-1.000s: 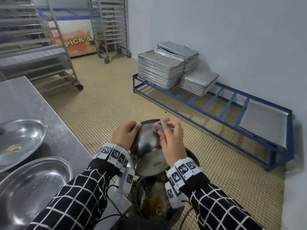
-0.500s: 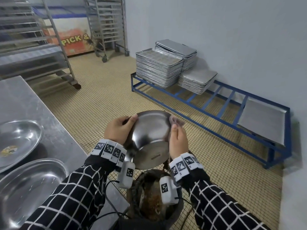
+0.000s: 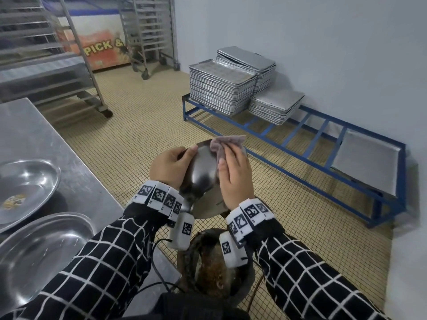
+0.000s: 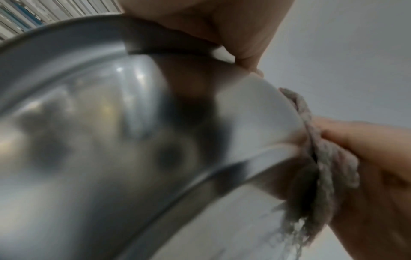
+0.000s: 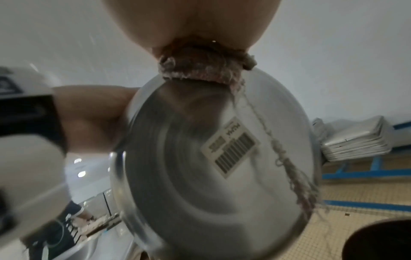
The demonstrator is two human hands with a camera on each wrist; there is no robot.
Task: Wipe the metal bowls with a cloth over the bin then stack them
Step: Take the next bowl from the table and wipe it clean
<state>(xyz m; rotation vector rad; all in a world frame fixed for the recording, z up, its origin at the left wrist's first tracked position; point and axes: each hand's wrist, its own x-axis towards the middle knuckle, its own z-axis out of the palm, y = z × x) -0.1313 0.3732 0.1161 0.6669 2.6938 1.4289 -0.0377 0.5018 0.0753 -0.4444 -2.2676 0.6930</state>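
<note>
The left hand (image 3: 169, 166) grips a metal bowl (image 3: 203, 174) by its rim, thumb curled over the edge and fingers wrapped round the side away from the camera. The bowl is tilted, its outer wall and flat base turned toward the person. The right hand (image 3: 233, 179) lies just to the right of the left one, pressing a greyish-pink cloth (image 3: 225, 144) against the bowl's outer wall; its fingers are laid almost straight over the fabric, and the thumb rests along the cloth's near edge. The cloth sticks out beyond the fingertips past the bowl's far rim, and in the right wrist view a frayed thread (image 5: 286, 158) of it trails across the base.

Directly below both hands stands a dark bin (image 3: 245, 280) with brownish waste inside, so the bowl is held in the air over it.

A white barcode sticker (image 5: 231, 151) sits on the bowl's base; its small print is too blurred to read. To the left of the left hand, two wide metal bowls (image 3: 30, 185) rest on the steel desk (image 3: 34, 135), the farther one bearing a yellowish label I cannot read. Far beyond the hands, an orange panel (image 3: 101, 46) shows the letters "PICK &". Ahead and to the right of the right hand, stacked metal trays (image 3: 221, 88) sit on a low blue rack (image 3: 312, 135).
</note>
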